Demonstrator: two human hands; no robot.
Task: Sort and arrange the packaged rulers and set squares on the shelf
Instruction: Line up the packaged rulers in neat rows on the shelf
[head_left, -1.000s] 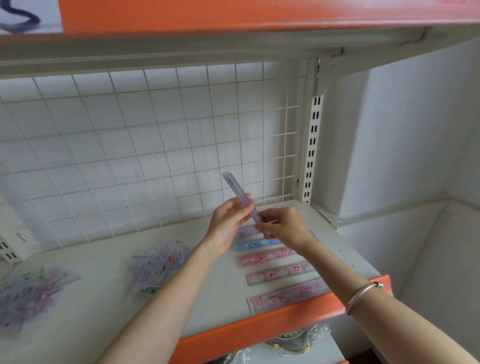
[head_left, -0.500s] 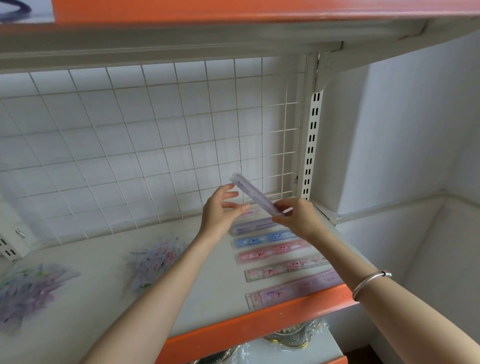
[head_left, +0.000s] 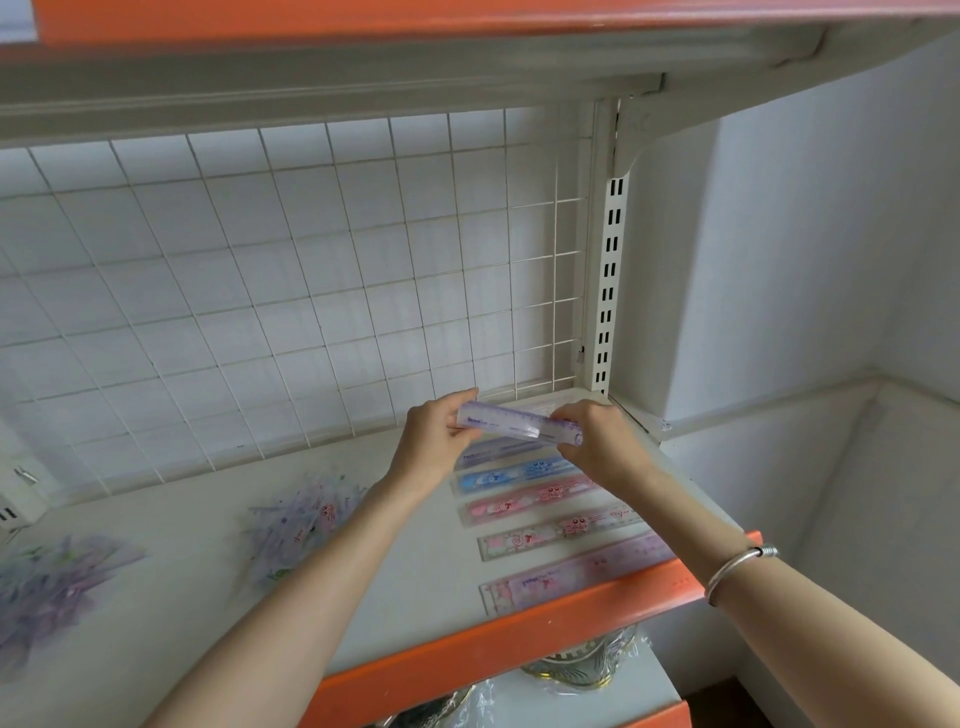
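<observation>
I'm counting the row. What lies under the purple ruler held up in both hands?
Beneath the held ruler, another purple ruler lies flat on the shelf, beside a blue ruler. The right hand covers its right end.

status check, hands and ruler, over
Left hand and right hand grip the purple ruler by its ends. Held over the back of the ruler row. No obstruction seen.
</observation>
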